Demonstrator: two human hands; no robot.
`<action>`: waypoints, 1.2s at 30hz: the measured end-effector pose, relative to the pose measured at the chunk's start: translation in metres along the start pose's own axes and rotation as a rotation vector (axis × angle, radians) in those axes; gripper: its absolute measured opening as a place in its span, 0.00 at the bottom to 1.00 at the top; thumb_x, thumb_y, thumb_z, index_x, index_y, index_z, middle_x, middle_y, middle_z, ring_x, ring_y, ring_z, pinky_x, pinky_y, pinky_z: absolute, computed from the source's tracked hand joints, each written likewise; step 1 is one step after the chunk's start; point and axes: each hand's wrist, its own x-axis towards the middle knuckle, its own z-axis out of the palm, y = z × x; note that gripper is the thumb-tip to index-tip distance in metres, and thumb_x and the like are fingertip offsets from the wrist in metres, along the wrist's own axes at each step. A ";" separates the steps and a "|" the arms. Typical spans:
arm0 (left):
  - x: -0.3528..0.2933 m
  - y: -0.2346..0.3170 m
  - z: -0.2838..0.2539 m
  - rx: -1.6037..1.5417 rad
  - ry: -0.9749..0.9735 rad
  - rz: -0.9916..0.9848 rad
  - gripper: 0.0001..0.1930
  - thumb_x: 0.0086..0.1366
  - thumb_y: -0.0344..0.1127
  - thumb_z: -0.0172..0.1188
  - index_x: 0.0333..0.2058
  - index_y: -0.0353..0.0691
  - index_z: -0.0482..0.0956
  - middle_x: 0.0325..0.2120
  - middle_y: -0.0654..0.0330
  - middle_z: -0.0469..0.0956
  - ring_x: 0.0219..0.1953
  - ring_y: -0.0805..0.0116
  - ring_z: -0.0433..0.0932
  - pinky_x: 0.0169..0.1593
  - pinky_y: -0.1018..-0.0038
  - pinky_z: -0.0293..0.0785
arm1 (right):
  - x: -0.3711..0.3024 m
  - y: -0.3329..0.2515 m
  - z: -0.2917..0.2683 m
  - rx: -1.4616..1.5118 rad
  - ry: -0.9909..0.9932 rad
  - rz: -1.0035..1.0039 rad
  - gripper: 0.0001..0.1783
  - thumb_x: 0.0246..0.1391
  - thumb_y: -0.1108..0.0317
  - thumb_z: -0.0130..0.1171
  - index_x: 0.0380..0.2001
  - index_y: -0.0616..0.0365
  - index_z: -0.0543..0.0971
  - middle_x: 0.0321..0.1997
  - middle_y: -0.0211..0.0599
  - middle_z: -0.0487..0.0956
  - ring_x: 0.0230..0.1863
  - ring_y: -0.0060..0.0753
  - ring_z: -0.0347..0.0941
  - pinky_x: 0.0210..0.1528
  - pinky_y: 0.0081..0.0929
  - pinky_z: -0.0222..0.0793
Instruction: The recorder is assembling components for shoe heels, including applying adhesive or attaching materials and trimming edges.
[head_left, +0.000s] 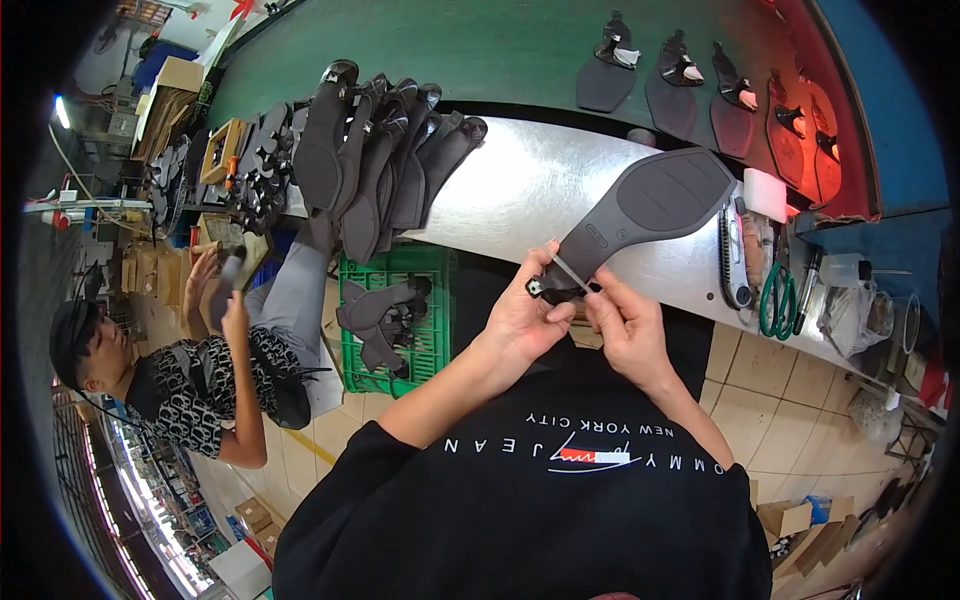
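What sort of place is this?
Most likely a shoe factory or workshop. The left hand and right hand hold a dark shoe sole, a pile of soles sits on the metal workbench, and more lie in a green crate.

sole's heel end [560, 285] hidden by fingers [555, 308], buckle unclear

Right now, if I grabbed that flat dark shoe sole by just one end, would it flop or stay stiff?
Probably mostly stiff: the dark shoe sole juts out straight past the left hand and right hand, gripped only at its narrow heel end. It looks thin, so likely light with a slight bend. Its textured face suggests it is not slippery.
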 end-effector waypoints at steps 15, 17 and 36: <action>0.006 -0.004 -0.005 0.575 0.043 0.752 0.34 0.73 0.58 0.41 0.25 0.33 0.80 0.22 0.58 0.81 0.24 0.75 0.76 0.31 0.79 0.73 | -0.005 -0.019 0.011 0.495 -0.175 0.461 0.22 0.66 0.62 0.50 0.60 0.55 0.65 0.17 0.25 0.65 0.14 0.15 0.58 0.14 0.12 0.51; 0.004 -0.003 -0.004 0.574 0.055 0.748 0.35 0.72 0.60 0.39 0.23 0.34 0.79 0.21 0.57 0.80 0.23 0.75 0.76 0.31 0.79 0.73 | -0.002 -0.016 0.006 0.599 -0.155 0.480 0.13 0.66 0.61 0.49 0.48 0.56 0.68 0.17 0.25 0.64 0.13 0.15 0.58 0.14 0.13 0.51; -0.002 0.009 0.004 0.424 0.046 0.595 0.41 0.66 0.73 0.32 0.21 0.39 0.75 0.15 0.63 0.73 0.15 0.77 0.66 0.21 0.82 0.60 | -0.008 -0.020 0.024 -0.365 -0.074 -0.550 0.04 0.53 0.76 0.59 0.33 0.62 0.76 0.27 0.44 0.77 0.25 0.45 0.76 0.26 0.34 0.69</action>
